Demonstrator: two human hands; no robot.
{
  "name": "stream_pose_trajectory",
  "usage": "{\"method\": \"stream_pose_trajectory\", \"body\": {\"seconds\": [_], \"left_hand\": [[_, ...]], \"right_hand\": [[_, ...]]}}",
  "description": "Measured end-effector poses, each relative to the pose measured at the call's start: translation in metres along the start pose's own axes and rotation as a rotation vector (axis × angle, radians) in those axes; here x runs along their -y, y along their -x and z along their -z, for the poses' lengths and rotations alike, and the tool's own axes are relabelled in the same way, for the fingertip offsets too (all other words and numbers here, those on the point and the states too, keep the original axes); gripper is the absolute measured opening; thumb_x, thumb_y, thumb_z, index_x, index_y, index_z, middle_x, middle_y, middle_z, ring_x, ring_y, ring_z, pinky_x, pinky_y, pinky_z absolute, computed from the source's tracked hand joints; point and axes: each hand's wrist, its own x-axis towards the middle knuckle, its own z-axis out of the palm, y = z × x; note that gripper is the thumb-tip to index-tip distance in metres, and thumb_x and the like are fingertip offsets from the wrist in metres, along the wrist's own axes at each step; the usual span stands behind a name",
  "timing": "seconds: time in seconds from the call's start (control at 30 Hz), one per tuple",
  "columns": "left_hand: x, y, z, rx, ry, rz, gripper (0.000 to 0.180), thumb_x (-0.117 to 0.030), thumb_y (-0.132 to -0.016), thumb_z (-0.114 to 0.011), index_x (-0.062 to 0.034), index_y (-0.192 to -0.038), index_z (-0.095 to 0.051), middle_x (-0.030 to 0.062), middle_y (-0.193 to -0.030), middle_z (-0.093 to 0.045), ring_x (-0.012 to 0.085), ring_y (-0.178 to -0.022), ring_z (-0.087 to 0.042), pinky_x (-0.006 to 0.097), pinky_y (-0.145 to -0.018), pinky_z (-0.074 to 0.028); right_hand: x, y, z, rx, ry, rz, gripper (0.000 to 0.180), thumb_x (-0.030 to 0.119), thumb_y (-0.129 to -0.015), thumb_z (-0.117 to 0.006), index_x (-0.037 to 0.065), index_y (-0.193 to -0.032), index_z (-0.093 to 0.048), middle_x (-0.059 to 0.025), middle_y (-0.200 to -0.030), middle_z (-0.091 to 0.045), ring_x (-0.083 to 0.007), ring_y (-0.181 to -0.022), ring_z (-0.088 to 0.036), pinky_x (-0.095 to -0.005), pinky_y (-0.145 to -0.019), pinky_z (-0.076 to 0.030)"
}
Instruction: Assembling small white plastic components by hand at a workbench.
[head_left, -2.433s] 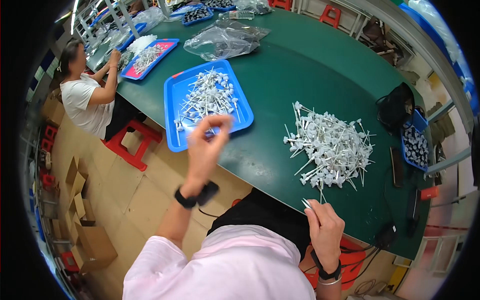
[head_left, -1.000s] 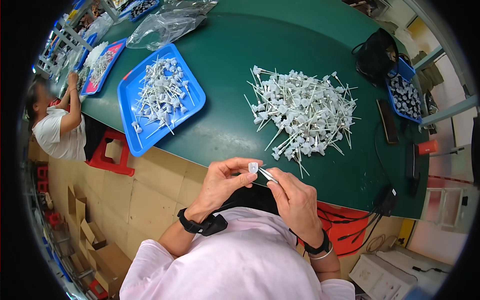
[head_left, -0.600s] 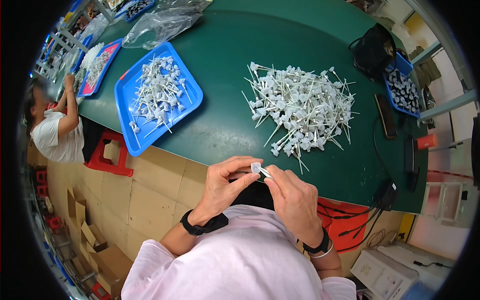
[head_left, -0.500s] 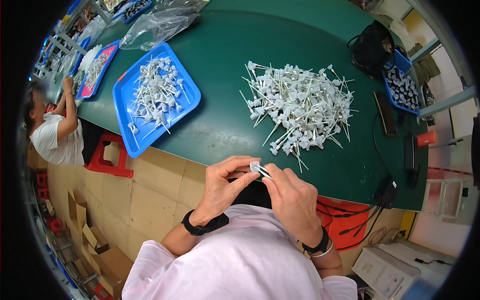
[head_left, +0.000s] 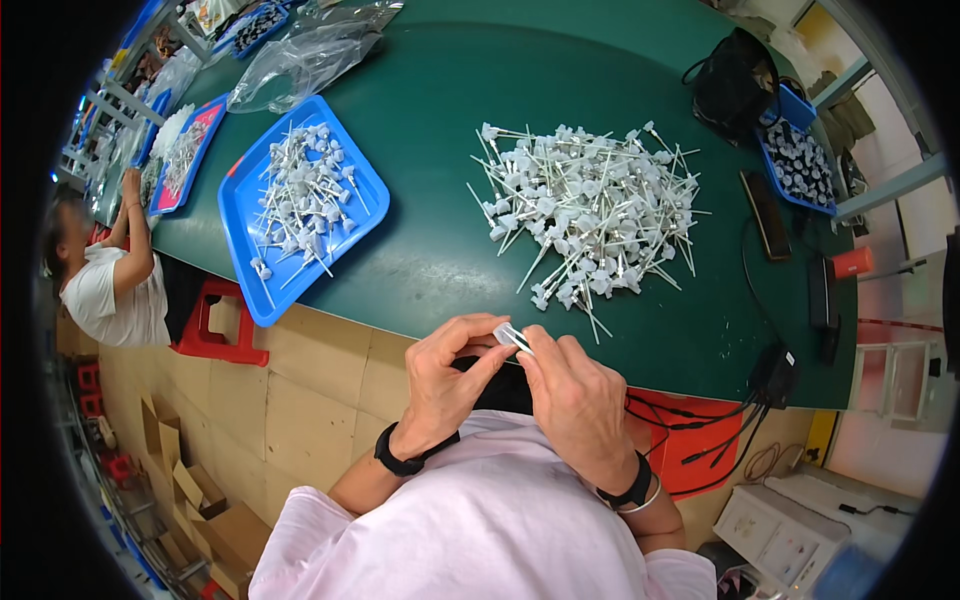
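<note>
Just off the near table edge, my hands work together on a small part with a white cap and thin pale stems, apparently a spray pump head with a dip tube (head_left: 507, 334). The cap is pinched between thumb and fingers of my left hand (head_left: 447, 372). My right hand (head_left: 578, 395) closes on the stem end, its fingertips almost touching the left ones; two slim pale lines run into its grip. Whether both belong to one part I cannot tell. Beyond the hands lies a big loose pile of similar pump heads (head_left: 590, 210), caps and stems crossing every way.
More of these parts lie in a blue tray (head_left: 352, 215) at the left. A clear plastic bag (head_left: 310, 55) is behind it. On the right are a black bag (head_left: 735, 85), a phone (head_left: 765, 215), another filled tray (head_left: 800, 170) and cables. A person (head_left: 110, 280) sits far left.
The view has shifted slightly. Both hands keep their hold on the pump head, with the cap tilted a little differently between the fingers.
</note>
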Motion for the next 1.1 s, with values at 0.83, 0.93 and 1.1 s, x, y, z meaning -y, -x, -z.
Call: {"method": "stream_pose_trajectory", "body": {"seconds": [0.83,0.93,1.1], "left_hand": [[-0.0007,0.0012,0.0013,0.066,0.13,0.087,0.029,0.003,-0.085,-0.074,0.0015,-0.114,-0.071,0.0126,-0.112,-0.068,0.0157,-0.095,-0.069,0.026,-0.082,-0.06],[0.0003,0.0012,0.0015,0.07,0.131,0.074,0.029,0.003,-0.085,-0.074,0.0011,-0.114,-0.071,0.0129,-0.113,-0.068,0.0156,-0.095,-0.069,0.026,-0.082,-0.06],[0.0019,0.0014,0.0022,0.069,0.124,0.062,0.029,0.001,-0.086,-0.074,-0.0003,-0.114,-0.071,0.0131,-0.113,-0.068,0.0156,-0.094,-0.069,0.027,-0.081,-0.06]], "right_hand": [[-0.0035,0.0006,0.007,0.023,-0.037,0.003,0.021,0.016,-0.094,-0.065,0.007,-0.112,-0.059,-0.0085,-0.074,-0.057,-0.0267,-0.055,-0.063,-0.0371,-0.047,-0.05],[-0.0044,0.0002,0.0079,0.033,-0.061,-0.002,0.021,0.016,-0.094,-0.065,0.006,-0.112,-0.059,-0.0088,-0.074,-0.057,-0.0276,-0.055,-0.063,-0.0374,-0.047,-0.05],[-0.0051,-0.001,0.0099,0.064,-0.094,-0.009,0.019,0.015,-0.094,-0.065,0.006,-0.11,-0.059,-0.01,-0.073,-0.058,-0.0296,-0.054,-0.062,-0.0385,-0.047,-0.049]]}}
